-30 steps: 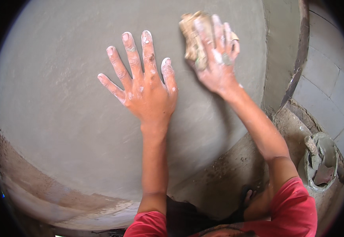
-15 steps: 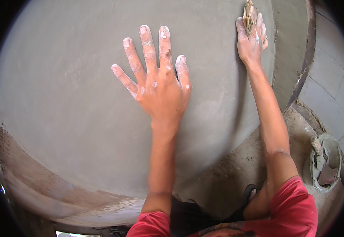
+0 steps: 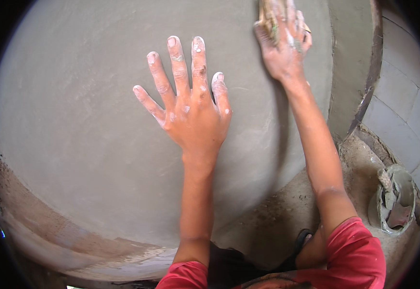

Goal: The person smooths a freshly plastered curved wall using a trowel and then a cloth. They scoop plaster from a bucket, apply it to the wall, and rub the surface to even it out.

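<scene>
A smooth grey plastered surface (image 3: 99, 159) spreads before me, looking damp in places. My left hand (image 3: 195, 106) lies flat against it with the fingers spread, white-grey smears on the fingertips and knuckles. Farther up and to the right, my right hand (image 3: 287, 50) presses a crumpled tan pad (image 3: 269, 21) to the surface. The pad looks layered, like folded paper, but its material is not certain. The right fingers stretch over it, and its far end is cut off by the picture's upper edge.
A plaster-smeared bucket (image 3: 414, 202) stands at the right, with a thick-handled tool (image 3: 386, 179) inside. Beyond the surface's right edge runs a grey plastered strip (image 3: 352, 62), then pale tiles (image 3: 402, 96). Rough brown ground (image 3: 277, 212) lies below, near my sandalled foot (image 3: 305, 237).
My right hand has moved left and slightly nearer with the tan pad, across the plaster. My left hand stays spread on the surface, a touch lower in the picture.
</scene>
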`<state>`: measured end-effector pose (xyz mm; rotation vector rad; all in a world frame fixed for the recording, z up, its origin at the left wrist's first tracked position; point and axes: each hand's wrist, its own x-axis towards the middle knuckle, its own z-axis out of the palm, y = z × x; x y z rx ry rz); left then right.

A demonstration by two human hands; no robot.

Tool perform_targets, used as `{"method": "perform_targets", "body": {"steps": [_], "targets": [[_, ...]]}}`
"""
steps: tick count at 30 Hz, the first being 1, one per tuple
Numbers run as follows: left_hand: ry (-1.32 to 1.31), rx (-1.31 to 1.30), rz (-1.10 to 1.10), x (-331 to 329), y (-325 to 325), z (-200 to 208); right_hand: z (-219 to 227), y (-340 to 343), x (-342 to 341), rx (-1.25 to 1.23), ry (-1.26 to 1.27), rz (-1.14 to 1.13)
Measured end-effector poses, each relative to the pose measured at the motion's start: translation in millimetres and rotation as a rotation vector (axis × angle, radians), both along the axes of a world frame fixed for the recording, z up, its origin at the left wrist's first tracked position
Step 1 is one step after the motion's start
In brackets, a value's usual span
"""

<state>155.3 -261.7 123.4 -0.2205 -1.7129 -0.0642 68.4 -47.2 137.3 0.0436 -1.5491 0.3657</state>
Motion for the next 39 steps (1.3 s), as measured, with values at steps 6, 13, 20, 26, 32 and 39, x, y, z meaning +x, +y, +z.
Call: {"method": "perform_targets", "body": {"steps": [6,13,20,26,32,39], "targets": [[0.049,-0.001,-0.032,-1,-1,-3,-29,26,-15,-0.290,-0.169,0.098],[0.003,-0.005,0.006,1,1,-1,-47,-53,51,0.219,-0.173,0.148],[-0.005,0.006,-0.010,4,-3,-3,-35,4,-3,0.050,-0.033,0.032],[-0.004,0.008,-0.005,11,-18,-6,-86,25,2,-0.163,-0.197,0.114],[-0.031,0.043,0.018,18,-28,2,-80,-53,52,0.326,-0.215,0.188],[-0.040,0.055,0.058,23,-47,10,0,-16,8,0.094,0.004,-0.030]]}}
